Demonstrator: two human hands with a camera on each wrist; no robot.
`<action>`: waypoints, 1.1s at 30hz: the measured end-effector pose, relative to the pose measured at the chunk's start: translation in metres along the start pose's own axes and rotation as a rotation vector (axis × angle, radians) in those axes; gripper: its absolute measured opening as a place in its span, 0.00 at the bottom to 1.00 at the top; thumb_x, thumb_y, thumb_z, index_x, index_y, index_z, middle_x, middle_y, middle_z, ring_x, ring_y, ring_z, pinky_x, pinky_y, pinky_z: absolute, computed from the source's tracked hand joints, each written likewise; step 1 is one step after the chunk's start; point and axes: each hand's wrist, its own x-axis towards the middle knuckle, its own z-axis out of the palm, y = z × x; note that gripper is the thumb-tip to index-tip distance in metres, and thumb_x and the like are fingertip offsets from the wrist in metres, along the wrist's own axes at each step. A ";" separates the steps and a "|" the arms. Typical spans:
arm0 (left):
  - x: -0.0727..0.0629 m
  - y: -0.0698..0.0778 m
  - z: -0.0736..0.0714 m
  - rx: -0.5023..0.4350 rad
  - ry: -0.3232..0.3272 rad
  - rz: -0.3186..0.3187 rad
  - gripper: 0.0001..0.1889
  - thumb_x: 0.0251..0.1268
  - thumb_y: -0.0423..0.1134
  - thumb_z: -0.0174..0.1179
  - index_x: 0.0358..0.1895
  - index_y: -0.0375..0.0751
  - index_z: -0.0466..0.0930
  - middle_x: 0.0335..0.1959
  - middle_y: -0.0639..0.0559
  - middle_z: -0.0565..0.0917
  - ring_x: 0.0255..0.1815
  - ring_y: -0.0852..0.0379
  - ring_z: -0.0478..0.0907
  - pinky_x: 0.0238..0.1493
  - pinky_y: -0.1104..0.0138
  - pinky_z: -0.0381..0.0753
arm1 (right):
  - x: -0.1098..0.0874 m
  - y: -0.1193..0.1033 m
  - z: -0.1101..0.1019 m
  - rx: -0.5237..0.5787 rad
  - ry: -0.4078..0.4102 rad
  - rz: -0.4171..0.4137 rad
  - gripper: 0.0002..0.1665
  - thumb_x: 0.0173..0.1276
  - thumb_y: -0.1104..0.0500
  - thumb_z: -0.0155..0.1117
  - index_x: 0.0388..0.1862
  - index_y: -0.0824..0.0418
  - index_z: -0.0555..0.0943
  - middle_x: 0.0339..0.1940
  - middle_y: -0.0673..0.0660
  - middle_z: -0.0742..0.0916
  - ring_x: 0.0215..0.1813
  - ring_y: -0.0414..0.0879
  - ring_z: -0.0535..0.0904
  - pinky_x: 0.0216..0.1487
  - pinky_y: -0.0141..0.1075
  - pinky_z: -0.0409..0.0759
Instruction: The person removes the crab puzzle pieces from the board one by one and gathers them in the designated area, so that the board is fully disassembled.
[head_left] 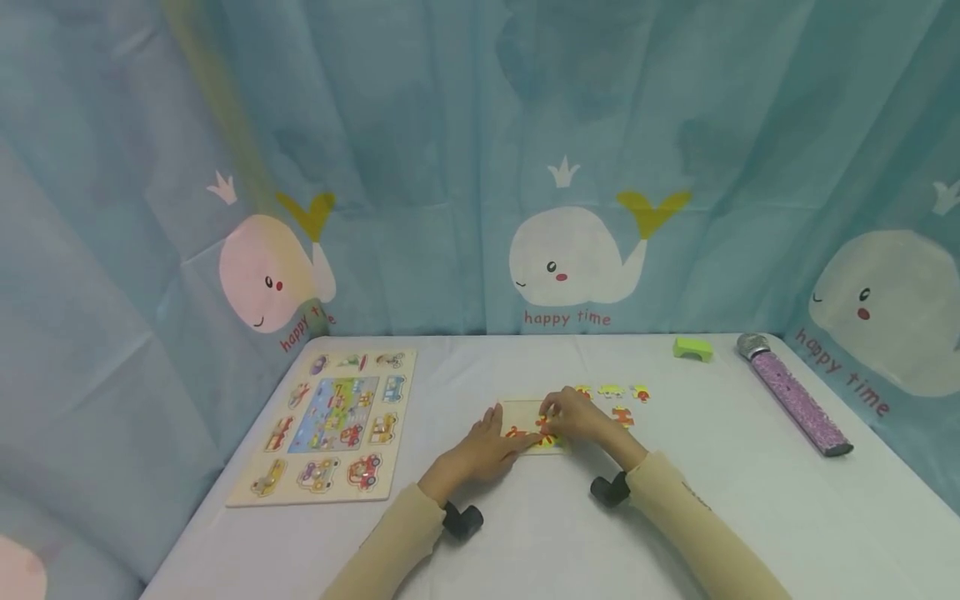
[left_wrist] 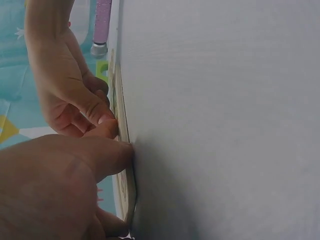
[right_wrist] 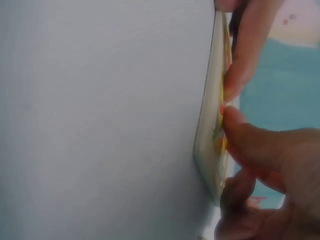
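A small wooden puzzle board lies on the white table, with red-and-yellow puzzle pieces in its lower part. My left hand rests at the board's left side, fingers extended, one digit reaching across the lower pieces. In the left wrist view, that left hand touches the board's edge. My right hand pinches an orange puzzle piece low over the board. The right wrist view shows the right hand's thumb against the pieces; the fingers partly hide the held piece.
Several loose puzzle pieces lie right of and behind the board. A larger vehicle puzzle is at the left. Toward the back right are a green arch block and a purple glittery microphone. A whale-print curtain hangs behind the table.
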 end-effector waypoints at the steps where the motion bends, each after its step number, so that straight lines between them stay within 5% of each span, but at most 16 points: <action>1: 0.000 0.000 0.001 -0.001 0.003 0.002 0.24 0.71 0.44 0.45 0.66 0.74 0.58 0.71 0.27 0.47 0.72 0.33 0.44 0.68 0.47 0.54 | 0.000 0.000 0.001 0.001 0.000 0.002 0.09 0.52 0.60 0.71 0.32 0.55 0.80 0.34 0.55 0.75 0.34 0.45 0.69 0.33 0.34 0.68; 11: 0.001 0.001 0.005 -0.008 0.000 -0.014 0.24 0.71 0.45 0.44 0.66 0.75 0.57 0.71 0.29 0.46 0.73 0.34 0.43 0.69 0.48 0.54 | -0.003 0.002 0.003 0.027 0.035 -0.017 0.13 0.52 0.61 0.71 0.31 0.54 0.74 0.34 0.54 0.77 0.35 0.44 0.70 0.34 0.34 0.69; 21: 0.002 0.000 0.001 0.003 -0.002 -0.021 0.25 0.70 0.44 0.46 0.66 0.75 0.58 0.71 0.28 0.46 0.73 0.34 0.43 0.69 0.48 0.53 | -0.003 0.015 -0.005 0.079 0.059 -0.110 0.07 0.60 0.64 0.62 0.37 0.54 0.80 0.34 0.52 0.83 0.37 0.42 0.76 0.38 0.37 0.75; 33: 0.003 0.000 -0.002 0.036 -0.025 -0.004 0.25 0.72 0.44 0.44 0.68 0.73 0.55 0.71 0.27 0.45 0.72 0.33 0.43 0.69 0.48 0.54 | -0.002 0.016 -0.012 0.175 0.042 -0.055 0.02 0.58 0.64 0.62 0.29 0.60 0.82 0.28 0.52 0.83 0.30 0.43 0.73 0.32 0.33 0.71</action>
